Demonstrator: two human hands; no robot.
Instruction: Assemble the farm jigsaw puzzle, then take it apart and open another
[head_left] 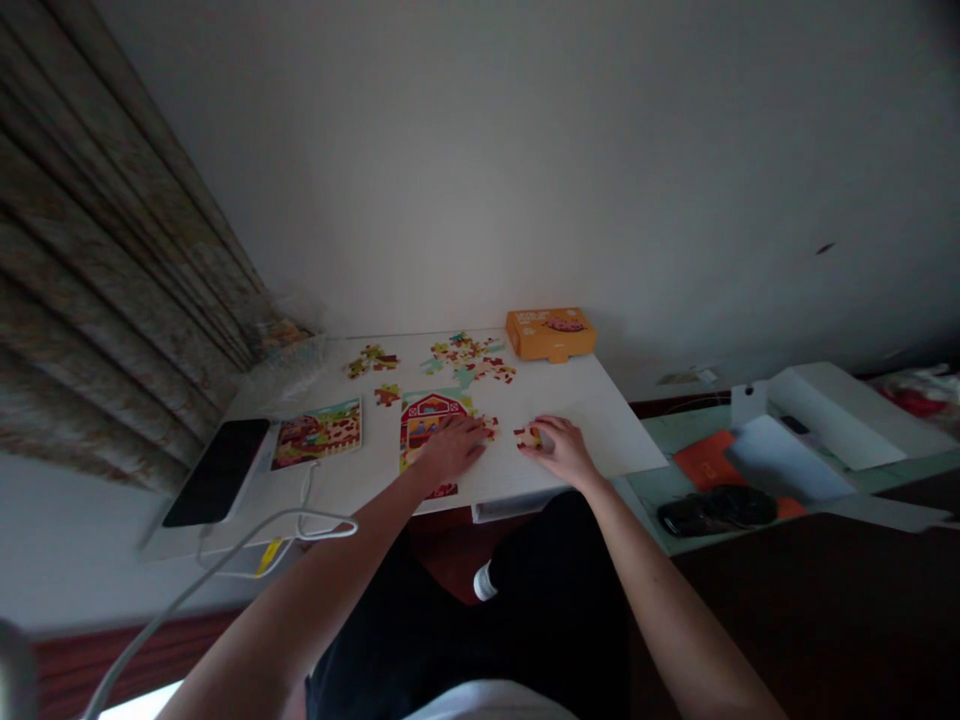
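A partly joined jigsaw puzzle (415,430) with a red barn lies on the white table. My left hand (450,450) rests across its right part, fingers stretched out and lying flat. Just past those fingertips, at the puzzle's right edge, a joined puzzle piece (491,428) shows. To the right, my right hand (562,450) pinches a small puzzle piece (525,438) with red and cream colours, at the tabletop and apart from the puzzle. Loose puzzle pieces (469,355) lie in a heap behind the hands, and a smaller group (373,360) sits to their left.
An orange box (551,335) stands at the table's back right. On the left are a picture card (319,433), a black phone-like device (217,472), a white cable (304,512) and clear plastic wrapping (285,375). A lower glass surface (675,440) on the right bears open white boxes.
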